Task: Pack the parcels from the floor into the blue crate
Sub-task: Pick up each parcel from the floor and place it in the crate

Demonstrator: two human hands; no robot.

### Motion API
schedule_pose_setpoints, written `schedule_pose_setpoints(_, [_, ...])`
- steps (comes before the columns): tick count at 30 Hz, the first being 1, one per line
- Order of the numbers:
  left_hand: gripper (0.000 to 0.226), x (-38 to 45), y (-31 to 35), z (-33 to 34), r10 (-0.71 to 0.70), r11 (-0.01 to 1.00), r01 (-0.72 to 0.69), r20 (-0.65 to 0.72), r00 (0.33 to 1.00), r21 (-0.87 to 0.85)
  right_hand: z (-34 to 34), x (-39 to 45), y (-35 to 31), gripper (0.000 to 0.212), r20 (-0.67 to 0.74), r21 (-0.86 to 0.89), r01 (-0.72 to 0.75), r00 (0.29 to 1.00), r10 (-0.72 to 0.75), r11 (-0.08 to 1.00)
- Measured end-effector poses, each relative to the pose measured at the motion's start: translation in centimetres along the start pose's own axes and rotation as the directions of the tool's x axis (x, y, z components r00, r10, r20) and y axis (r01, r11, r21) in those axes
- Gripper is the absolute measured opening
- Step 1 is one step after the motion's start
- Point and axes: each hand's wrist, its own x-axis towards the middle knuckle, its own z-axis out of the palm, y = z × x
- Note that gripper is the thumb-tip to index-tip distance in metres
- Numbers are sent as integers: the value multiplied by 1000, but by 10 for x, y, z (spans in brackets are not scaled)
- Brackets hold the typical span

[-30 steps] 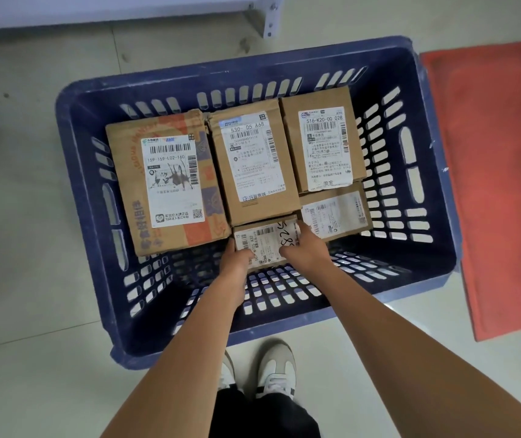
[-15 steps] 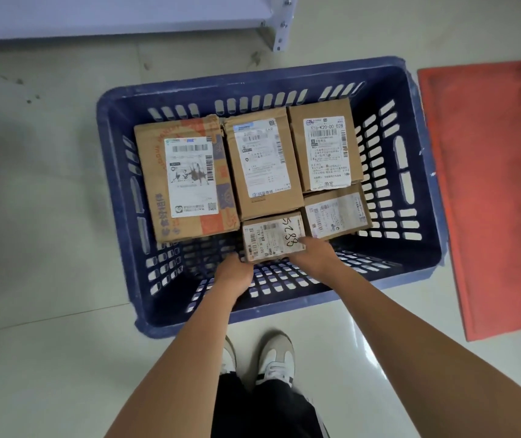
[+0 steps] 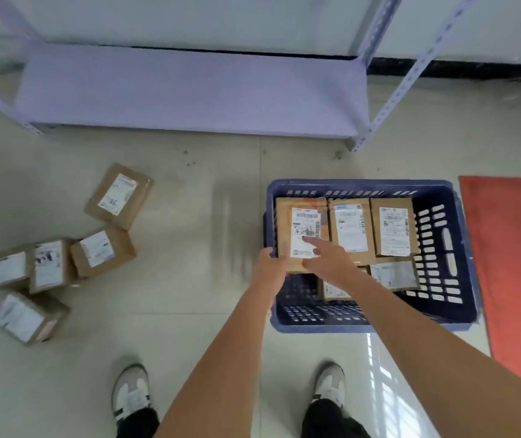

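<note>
1. Head view, right half of frame: blue crate [image 3: 461, 317] sitting on the floor, five parcels inside; three in its back row, two small ones in front, one partly hidden under the forearm.
2. Left hand [image 3: 270, 268] hovering at the crate's left rim, fingers loosely curled, holding nothing as far as visible.
3. Right hand [image 3: 328, 257] stretching over the big left parcel [image 3: 300, 229], fingers straight, empty; touching it or just above, cannot tell.
4. Left of frame: five loose parcels [image 3: 102, 252] lying on the floor, well apart from the crate.
5. Step, judging: between placements. Next move calling for a turn left, reaching down, gripping a floor parcel, filling the crate's front-left gap.
</note>
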Motion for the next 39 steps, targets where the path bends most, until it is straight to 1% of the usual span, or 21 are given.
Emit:
schedule_pose_setpoints(2, [49, -8, 2, -53, 11, 1000, -11, -47, 999, 6, 24, -8, -47, 63, 33, 3, 47, 998, -47, 999])
schedule_pose_setpoints(4, [47, -9, -8, -112, 9, 1000, -10, -109, 994, -5, 58, -12, -89, 64, 79, 15, 79, 994, -80, 997])
schedule_pose_setpoints(6, [46, -8, -26, -176, -31, 998, 20, -176, 984, -65, 103, -12, -133, 64, 112, -11, 107, 988, -105, 994])
schedule_pose_setpoints(8, [47, -5, -51, -239, -75, 995, 60, -232, 970, -74, 152, -11, -171, 64, 117, -4, 106, 988, -105, 994])
schedule_pose_setpoints(10, [47, -2, -82, -297, -111, 993, 93, -272, 956, -79, 202, -14, -204, 66, 159, 14, 95, 983, -96, 995])
schedule_pose_setpoints(13, [48, -3, -129, -366, -189, 981, 170, -296, 936, -90, 271, -24, -239, 67, 222, 6, 79, 972, -78, 997])
schedule_pose_setpoints(16, [47, 1, -166, -414, -263, 962, 228, -289, 920, -149, 327, -30, -265, 69, 246, -10, 64, 967, -60, 998])
schedule_pose_setpoints(18, [46, 6, -181, -434, -292, 950, 244, -269, 918, -197, 357, -31, -279, 69, 257, -24, 49, 966, -41, 999])
schedule_pose_setpoints(22, [47, 17, -206, -460, -300, 939, 246, -219, 929, -243, 404, -27, -293, 68, 275, -44, 25, 961, -12, 999])
schedule_pose_setpoints(27, [48, 28, -240, -474, -322, 923, 257, -205, 924, -287, 443, -18, -287, 66, 290, -92, 8, 957, 19, 996])
schedule_pose_setpoints(30, [49, 40, -260, -478, -370, 904, 297, -212, 904, -308, 461, -9, -280, 66, 314, -96, -4, 949, 34, 995])
schedule_pose_setpoints(33, [49, 58, -272, -485, -375, 890, 285, -215, 902, -355, 479, 5, -276, 66, 330, -104, -26, 942, 59, 994])
schedule_pose_setpoints(34, [49, 64, -276, -488, -373, 887, 276, -222, 901, -370, 485, 10, -276, 66, 331, -98, -41, 941, 71, 994])
schedule_pose_setpoints(36, [49, 82, -280, -497, -366, 900, 273, -252, 896, -339, 498, 21, -279, 65, 334, -64, -67, 939, 85, 996])
schedule_pose_setpoints(39, [46, 115, -283, -522, -361, 911, 251, -338, 869, -328, 521, 43, -294, 65, 349, -15, -63, 935, 64, 998])
